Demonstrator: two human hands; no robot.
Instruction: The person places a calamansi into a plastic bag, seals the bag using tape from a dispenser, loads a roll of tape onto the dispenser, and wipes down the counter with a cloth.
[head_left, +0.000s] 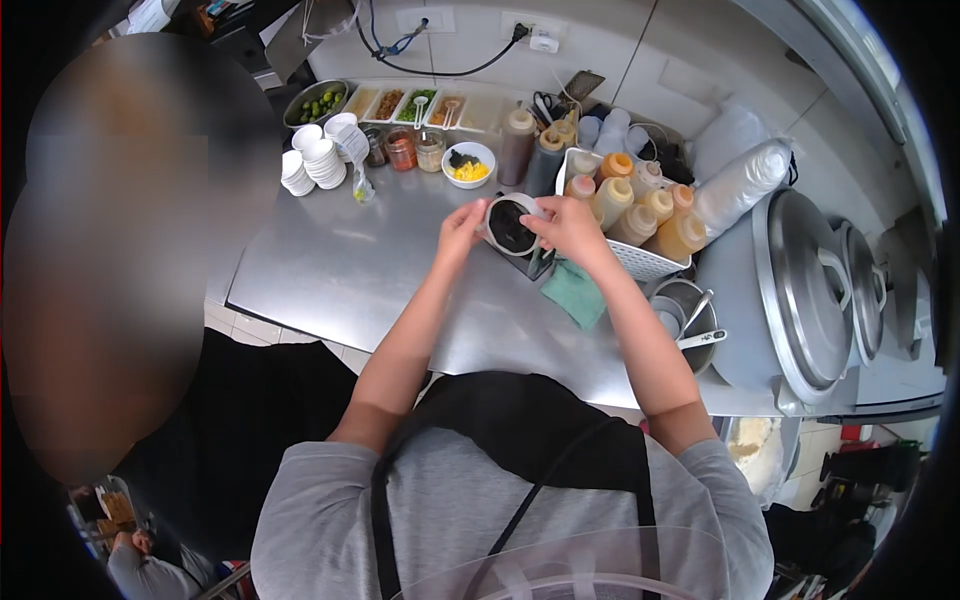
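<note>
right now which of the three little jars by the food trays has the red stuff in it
The middle jar: its contents look red, while the jar on its left looks dark and the jar on its right pale.

Dark contents [508,232] of small round white container [489,222] too small to identify, partly covered by right hand [570,228]; green cloth [574,294] partly hidden under right forearm [645,335]; co-worker's head [120,240] blurred; clear curved plastic sheet [600,555] cut off by bottom edge; marking on white utensil handle [702,339] illegible.

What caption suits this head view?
Left hand and right hand hold a round white tub over a shiny steel counter.
</note>
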